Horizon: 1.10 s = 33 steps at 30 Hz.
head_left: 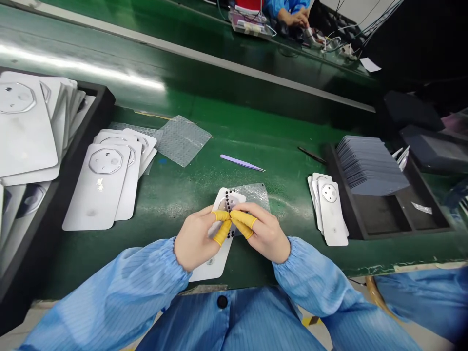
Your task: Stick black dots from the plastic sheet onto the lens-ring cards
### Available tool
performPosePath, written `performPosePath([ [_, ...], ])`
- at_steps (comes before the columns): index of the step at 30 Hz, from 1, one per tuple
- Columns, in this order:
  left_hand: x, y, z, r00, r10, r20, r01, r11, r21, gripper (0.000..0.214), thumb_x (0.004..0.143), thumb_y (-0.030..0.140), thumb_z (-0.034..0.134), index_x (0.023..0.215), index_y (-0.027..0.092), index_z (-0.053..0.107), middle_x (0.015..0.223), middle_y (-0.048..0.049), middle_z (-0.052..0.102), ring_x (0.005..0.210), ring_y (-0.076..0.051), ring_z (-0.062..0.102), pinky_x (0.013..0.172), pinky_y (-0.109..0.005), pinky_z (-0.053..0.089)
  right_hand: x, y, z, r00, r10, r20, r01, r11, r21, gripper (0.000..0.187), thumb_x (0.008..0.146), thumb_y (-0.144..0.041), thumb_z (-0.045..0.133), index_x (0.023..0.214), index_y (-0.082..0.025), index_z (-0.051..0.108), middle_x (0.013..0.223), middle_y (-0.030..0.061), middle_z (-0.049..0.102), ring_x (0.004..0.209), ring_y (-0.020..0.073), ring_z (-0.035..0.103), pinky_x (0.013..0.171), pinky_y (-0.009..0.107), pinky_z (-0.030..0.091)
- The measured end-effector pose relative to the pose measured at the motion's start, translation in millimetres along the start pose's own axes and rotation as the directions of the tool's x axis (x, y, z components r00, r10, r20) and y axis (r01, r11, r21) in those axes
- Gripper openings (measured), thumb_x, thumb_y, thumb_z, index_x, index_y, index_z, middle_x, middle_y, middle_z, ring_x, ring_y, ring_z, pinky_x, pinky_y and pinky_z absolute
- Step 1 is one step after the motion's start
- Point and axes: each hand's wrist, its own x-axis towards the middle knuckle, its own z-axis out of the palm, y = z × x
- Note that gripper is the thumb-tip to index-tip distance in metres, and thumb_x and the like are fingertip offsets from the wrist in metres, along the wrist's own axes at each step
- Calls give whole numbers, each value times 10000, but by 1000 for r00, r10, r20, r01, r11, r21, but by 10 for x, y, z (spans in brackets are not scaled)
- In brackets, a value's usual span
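My left hand [199,237] and my right hand [265,231] meet at the front middle of the bench, yellow finger cots on thumbs and fingertips. Both are closed in a pinch on a see-through strip with small black dots [228,196], which shows above and below the fingertips. Beneath them lies a white phone-back-shaped panel [214,265], partly covered by my left hand. A piece of clear bubble film [258,194] sticks out behind my right hand. Beyond the hands rest purple tweezers [242,162].
White panels [97,195] overlap at left, beside a black tray [104,95] heaped with more. Another clear film [183,141] lies behind. At right are smaller white panels [332,219], dark tweezers [310,155] and a black box [387,234] of grey sheets. A co-worker's hands [298,18] show across the bench.
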Motion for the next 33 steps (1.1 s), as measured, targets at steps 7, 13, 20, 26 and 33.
performPosePath([
  [7,-7,-39,44,989,119,85,-129,985,117,250,799,97,460,848,99,706,822,-129,714,702,-247,706,601,-345,569,-59,72,143,995,60,-76,-49,988,144,214,879,-86,533,1074,-155,588,1004,114,646,921,173,637,772,311,573],
  [13,25,-126,-180,987,-158,-30,157,988,-5,229,828,248,559,932,140,732,913,-111,747,804,-264,716,727,-376,573,-35,172,138,962,233,-142,-212,966,150,106,874,-106,535,883,-181,609,862,60,645,804,144,626,716,284,548],
  [20,-18,32,-138,889,-345,-301,152,843,-516,855,855,256,602,1522,246,67,1043,-73,735,765,-191,708,680,-312,589,26,21,18,947,53,-318,-62,998,-17,258,830,-52,607,1034,-207,637,927,74,670,826,167,643,708,306,554],
  [26,-144,98,29,936,-320,-149,208,841,-499,521,829,227,659,1327,229,505,1025,-52,755,797,-200,730,675,-275,610,164,-128,51,973,-43,-226,25,996,-83,349,850,-47,558,1164,-192,599,1022,97,692,960,213,640,780,377,584],
  [33,-142,107,-9,935,-303,-185,164,831,-532,450,838,196,652,1273,260,559,1028,-28,762,851,-209,739,655,-252,627,99,-158,52,990,-126,-63,106,961,-255,295,851,-152,584,1142,-104,601,1249,227,604,1194,327,552,910,525,541],
])
